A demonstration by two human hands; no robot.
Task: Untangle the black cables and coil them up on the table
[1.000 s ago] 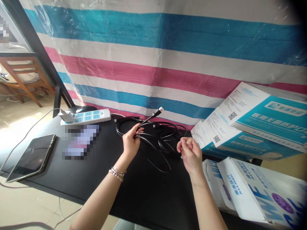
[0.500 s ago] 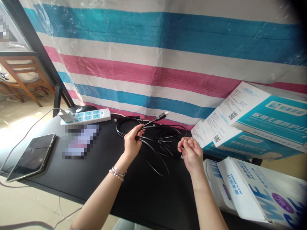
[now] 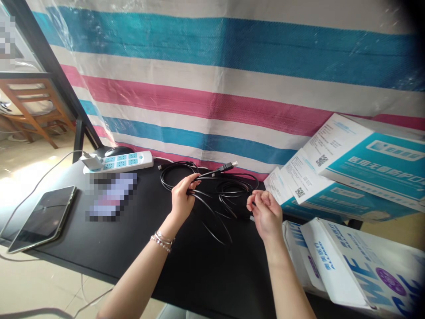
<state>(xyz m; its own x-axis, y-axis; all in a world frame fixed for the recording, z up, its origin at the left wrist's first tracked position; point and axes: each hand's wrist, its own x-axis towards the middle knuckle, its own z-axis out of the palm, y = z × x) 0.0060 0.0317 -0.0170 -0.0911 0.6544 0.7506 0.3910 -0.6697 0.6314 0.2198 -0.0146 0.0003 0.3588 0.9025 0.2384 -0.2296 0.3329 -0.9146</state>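
Observation:
A black cable [image 3: 202, 206] is gripped in my left hand [image 3: 184, 191], fingers closed round it. Its black plug [image 3: 226, 167] with a light tip sticks out past my thumb toward the upper right, and a loose loop hangs below the hand. Coiled black cables [image 3: 229, 189] lie on the desk between and behind my hands. My right hand [image 3: 265, 212] is pinched closed at the right side of the coil. A small dark bit shows between its fingers, too small to name.
A white power strip [image 3: 141, 160] with a plugged-in adapter lies at the back left of the black desk [image 3: 139, 248]. A tablet [image 3: 44, 217] and a blurred-out item [image 3: 114, 195] are on the left. Blue-and-white boxes [image 3: 375, 155] and white boxes [image 3: 355, 261] stand at right, before a striped sheet [image 3: 186, 106].
The plug above my left hand has tipped lower and to the right. The hanging loop has shifted slightly left. Both hands are almost where they were.

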